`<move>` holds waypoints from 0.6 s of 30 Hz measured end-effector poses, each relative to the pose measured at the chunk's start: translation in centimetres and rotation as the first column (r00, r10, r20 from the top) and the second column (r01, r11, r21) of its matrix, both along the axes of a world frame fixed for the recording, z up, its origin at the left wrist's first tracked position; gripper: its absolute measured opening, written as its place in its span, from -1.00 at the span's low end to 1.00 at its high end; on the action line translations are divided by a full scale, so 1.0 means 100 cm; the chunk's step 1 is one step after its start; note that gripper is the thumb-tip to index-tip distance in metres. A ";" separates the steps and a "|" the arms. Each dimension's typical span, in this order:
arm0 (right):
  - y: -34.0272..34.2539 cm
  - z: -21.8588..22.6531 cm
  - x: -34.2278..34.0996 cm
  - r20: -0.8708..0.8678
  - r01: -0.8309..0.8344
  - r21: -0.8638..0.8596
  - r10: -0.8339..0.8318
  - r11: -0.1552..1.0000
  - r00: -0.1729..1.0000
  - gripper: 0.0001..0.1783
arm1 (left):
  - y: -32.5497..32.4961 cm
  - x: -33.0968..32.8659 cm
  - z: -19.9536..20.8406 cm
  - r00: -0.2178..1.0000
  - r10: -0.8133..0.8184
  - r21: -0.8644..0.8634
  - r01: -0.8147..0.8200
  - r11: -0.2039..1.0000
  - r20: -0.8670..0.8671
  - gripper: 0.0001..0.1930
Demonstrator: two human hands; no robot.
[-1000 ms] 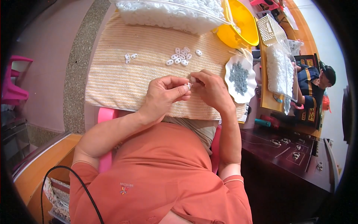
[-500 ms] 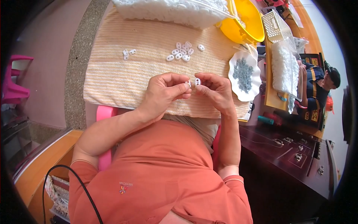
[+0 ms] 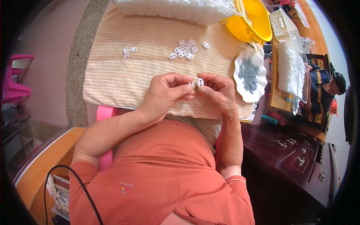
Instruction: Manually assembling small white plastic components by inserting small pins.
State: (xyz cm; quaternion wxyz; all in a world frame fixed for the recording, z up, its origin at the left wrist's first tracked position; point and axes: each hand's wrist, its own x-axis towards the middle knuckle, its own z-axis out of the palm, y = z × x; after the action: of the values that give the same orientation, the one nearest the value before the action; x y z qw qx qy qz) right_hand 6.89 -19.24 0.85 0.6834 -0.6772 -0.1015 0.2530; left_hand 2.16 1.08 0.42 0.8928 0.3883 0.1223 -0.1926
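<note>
Over the near part of the striped towel, my left hand (image 3: pixel 165 92) pinches a small white plastic piece (image 3: pixel 192 85) between thumb and forefinger. Just to its right, my right hand (image 3: pixel 219 93) holds a white oval two-hole cord lock shell (image 3: pixel 200 82) upright by its edge. The two pieces are close together; fingers partly hide both. Beyond my hands lies a cluster of similar white cord lock shells (image 3: pixel 182 54), with a single shell (image 3: pixel 205 45) to its right. Farther left rest a few small white pieces (image 3: pixel 126 53).
A white scalloped dish (image 3: pixel 240 92) holds small grey parts (image 3: pixel 248 73) at the right. Along the far edge stand a clear bin (image 3: pixel 210 19) of white pieces and a yellow basin (image 3: pixel 242 32). Another person (image 3: pixel 322 88) sits at a table to the right.
The view has shifted slightly, so the table things sit a little farther right. My hands keep the same pinches, and the two white pieces look marginally closer together.
</note>
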 end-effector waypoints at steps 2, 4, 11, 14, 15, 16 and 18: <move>-0.001 -0.001 -0.001 -0.006 0.005 0.026 -0.005 1.000 1.000 -0.65 | 0.000 0.000 0.001 1.000 -0.005 0.003 0.005 1.000 0.001 -0.82; -0.001 0.000 -0.001 0.004 0.000 0.027 0.000 1.000 1.000 -0.64 | 0.000 0.000 0.002 1.000 -0.006 0.003 0.006 1.000 -0.005 -0.82; -0.001 0.000 -0.002 -0.026 0.002 0.048 -0.001 0.999 1.000 -0.64 | -0.001 0.000 0.002 1.000 -0.012 0.007 0.012 1.000 -0.013 -0.82; -0.001 0.000 -0.002 -0.035 -0.004 0.048 0.006 0.999 0.999 -0.64 | -0.001 0.000 0.003 1.000 -0.017 0.009 0.017 1.000 -0.011 -0.82; 0.000 0.001 -0.002 -0.036 -0.003 0.048 0.005 0.999 0.999 -0.64 | -0.001 0.000 0.003 1.000 -0.017 0.009 0.017 1.000 -0.012 -0.82; 0.000 0.003 -0.002 -0.043 -0.014 0.058 0.017 0.998 0.999 -0.64 | -0.001 0.000 0.002 1.000 -0.017 0.007 0.017 1.000 -0.011 -0.82; 0.001 0.004 -0.002 -0.052 -0.024 0.068 0.028 0.997 0.998 -0.64 | -0.001 0.000 0.002 1.000 -0.017 0.006 0.017 1.000 -0.012 -0.82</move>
State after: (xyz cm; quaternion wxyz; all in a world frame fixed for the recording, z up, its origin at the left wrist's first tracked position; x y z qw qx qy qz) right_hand 6.71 -19.17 1.28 0.7049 -0.6455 -0.1008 0.2761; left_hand 2.19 0.97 0.62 0.8892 0.3910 0.1248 -0.2022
